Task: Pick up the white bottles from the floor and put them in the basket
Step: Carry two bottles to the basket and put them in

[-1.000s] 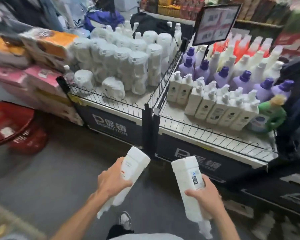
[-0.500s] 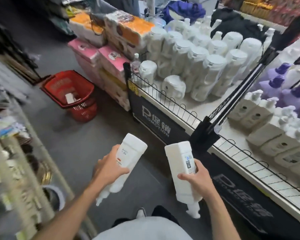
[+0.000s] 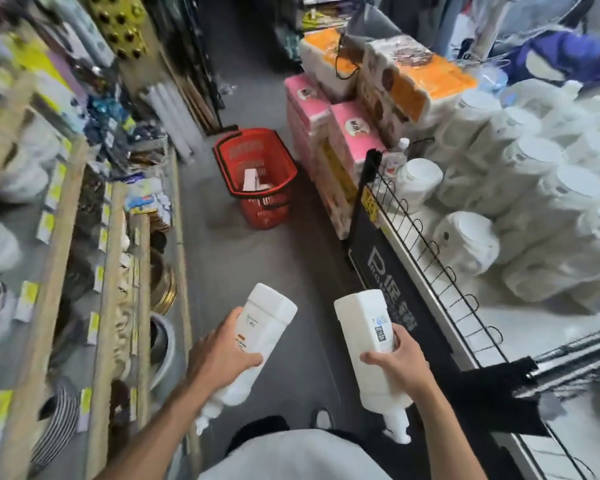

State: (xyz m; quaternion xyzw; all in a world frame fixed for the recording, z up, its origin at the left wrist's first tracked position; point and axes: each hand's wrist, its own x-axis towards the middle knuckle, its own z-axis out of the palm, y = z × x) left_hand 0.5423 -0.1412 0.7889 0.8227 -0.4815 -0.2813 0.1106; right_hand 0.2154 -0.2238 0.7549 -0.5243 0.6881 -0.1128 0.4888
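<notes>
carry step: left hand (image 3: 222, 355) grips one white bottle (image 3: 257, 337), right hand (image 3: 400, 362) grips another bottle (image 3: 368, 344); next, walk to red basket (image 3: 257, 174), drop both in.

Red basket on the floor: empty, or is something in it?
Not empty. A white item lies inside the red basket; what it is cannot be told.

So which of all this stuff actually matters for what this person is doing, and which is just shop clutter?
Part of the job:
- left hand, gripping the left bottle
- right hand, gripping the right bottle
- red basket on the floor ahead

Just lying about:
- pink packs
- orange packs
- white jugs on the display
- wooden shelves
</notes>
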